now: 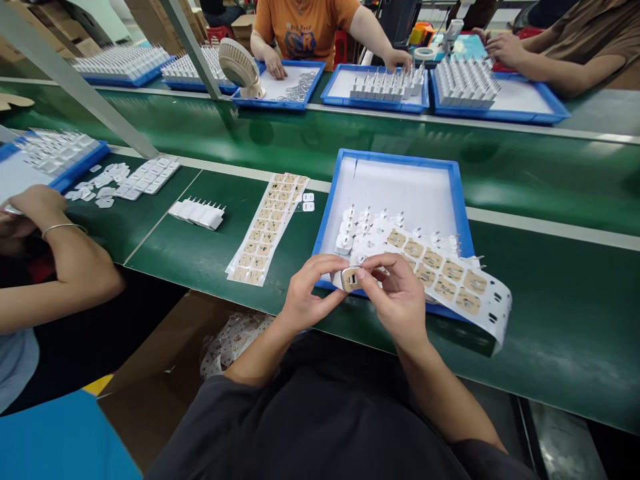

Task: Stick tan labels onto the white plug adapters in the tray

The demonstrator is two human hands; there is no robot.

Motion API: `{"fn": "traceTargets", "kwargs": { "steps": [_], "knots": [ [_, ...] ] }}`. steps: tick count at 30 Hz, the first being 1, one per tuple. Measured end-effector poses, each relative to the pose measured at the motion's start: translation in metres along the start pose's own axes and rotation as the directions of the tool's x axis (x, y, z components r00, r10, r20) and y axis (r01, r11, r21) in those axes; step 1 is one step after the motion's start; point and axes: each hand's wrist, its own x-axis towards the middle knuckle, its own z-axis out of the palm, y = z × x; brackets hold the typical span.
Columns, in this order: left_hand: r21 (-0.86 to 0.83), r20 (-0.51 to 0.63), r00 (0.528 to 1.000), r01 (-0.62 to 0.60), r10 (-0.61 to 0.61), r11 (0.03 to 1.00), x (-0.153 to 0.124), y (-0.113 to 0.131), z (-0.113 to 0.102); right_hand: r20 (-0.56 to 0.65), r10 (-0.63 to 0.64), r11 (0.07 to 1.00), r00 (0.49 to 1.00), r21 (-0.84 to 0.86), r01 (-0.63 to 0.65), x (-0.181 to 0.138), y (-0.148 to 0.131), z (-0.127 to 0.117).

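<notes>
Item: white charger plug (349,278), held just over the tabletop's near edge. Left hand (306,293) grip clamped on it; right hand (397,297) fingers pinched at its tan label. Label sheet (453,277) draped over the blue tray (457,193), most labels unpeeled; a pile of plugs (367,227) lay in the tray, apparently mostly unlabelled.

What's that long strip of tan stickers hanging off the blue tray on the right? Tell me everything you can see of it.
The sticker sheet is a long white backing strip carrying two rows of tan, squarish labels. It looks like thin, flexible paper. It lies slantwise over the white chargers in the blue tray, crosses the tray's near rim, and its right end droops over the green table. Its left end lies by the right hand.
</notes>
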Motion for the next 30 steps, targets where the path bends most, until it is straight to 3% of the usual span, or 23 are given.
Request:
{"fn": "traceTargets", "kwargs": {
  "steps": [14,22,26,30],
  "knots": [
    [-0.024,0.011,1.0,0.027,-0.027,0.999,-0.003,-0.003,0.0,-0.002,-0.088,0.989,0.996,-0.121,0.087,0.0,0.002,0.003],
    [-0.038,-0.005,0.997,0.073,-0.073,0.997,-0.007,-0.005,0.002,0.026,-0.269,0.9,0.963,-0.348,0.261,0.002,0.003,0.0],
    [-0.122,-0.066,0.994,0.077,-0.086,0.99,-0.01,-0.006,0.008,0.1,-0.064,0.988,0.993,-0.135,0.077,0.004,0.005,-0.005],
    [-0.153,-0.1,0.991,0.074,-0.09,0.985,-0.012,-0.008,0.013,0.243,0.072,0.991,0.967,0.089,-0.096,0.003,0.009,-0.005]
  ]
}}
